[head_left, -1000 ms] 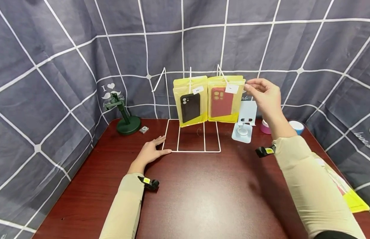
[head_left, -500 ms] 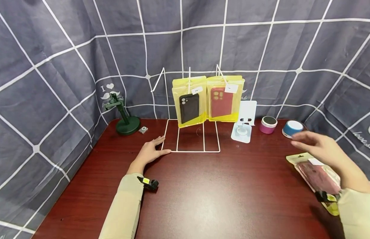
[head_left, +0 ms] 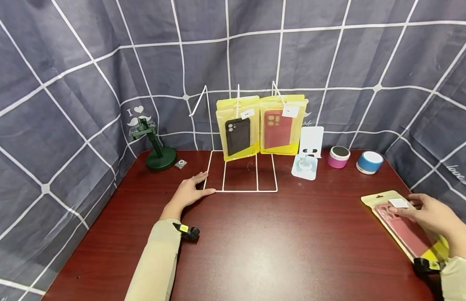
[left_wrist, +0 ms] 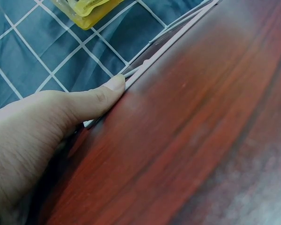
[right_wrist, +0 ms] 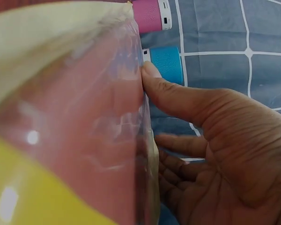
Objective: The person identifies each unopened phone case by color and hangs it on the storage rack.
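Fingers of the left hand lie flat at the wire rack base's 9 o'clock corner. At 4 o'clock on the table, the right hand pinches the pouched case: light, slick, floppy film, best gripped by its edges.

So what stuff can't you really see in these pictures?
- Right hand on the packaged pink case: in the head view its fingertips hide part of the white label; whether it grips the pack is unclear.
- Same pack in the right wrist view: too close and blurred to show the case's shape.
- Labels on the hanging packs: too small to read.
- Left hand: the left wrist view shows only the thumb at the white wire rack; the palm hides the other fingers.
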### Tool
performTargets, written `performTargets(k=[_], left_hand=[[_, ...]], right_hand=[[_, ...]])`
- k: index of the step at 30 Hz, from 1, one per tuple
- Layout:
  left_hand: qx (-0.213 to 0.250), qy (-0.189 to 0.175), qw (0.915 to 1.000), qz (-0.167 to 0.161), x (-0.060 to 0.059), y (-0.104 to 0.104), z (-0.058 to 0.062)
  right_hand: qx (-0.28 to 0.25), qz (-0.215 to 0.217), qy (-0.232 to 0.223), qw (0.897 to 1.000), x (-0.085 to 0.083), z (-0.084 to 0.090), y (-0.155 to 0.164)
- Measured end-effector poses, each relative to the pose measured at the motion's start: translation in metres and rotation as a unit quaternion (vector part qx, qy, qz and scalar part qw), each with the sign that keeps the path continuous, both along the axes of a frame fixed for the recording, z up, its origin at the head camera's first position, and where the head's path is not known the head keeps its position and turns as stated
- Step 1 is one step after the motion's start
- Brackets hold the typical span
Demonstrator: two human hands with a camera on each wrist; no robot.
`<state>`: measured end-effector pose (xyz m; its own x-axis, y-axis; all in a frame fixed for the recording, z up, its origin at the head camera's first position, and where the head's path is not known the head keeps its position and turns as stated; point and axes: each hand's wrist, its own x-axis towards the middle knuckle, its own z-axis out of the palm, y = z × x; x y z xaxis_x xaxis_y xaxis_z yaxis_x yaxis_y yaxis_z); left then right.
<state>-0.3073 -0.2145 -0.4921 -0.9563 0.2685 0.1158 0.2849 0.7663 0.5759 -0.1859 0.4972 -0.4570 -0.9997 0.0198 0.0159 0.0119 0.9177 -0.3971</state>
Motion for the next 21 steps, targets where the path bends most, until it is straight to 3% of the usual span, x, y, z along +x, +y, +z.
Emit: performTargets(k=[6, 14, 21], left_hand=[[-0.004, 0.005, 1.0000, -0.006, -0.0018, -0.0004, -0.0011], [-0.007, 0.012, 0.9999, -0.006, -0.0025, -0.0010, -0.0020], [-0.004, 0.009, 0.9999, -0.007, -0.0014, -0.0003, 0.0000]], right_hand=[[-0.008, -0.025, -0.022, 0.999, 0.0037, 0.0025, -0.0002], [-0.049, -0.008, -0.006, 0.999, 0.0058, -0.0026, 0.0009], [-0.125, -0.040, -0.015, 0.991, 0.0087, -0.0024, -0.0027]])
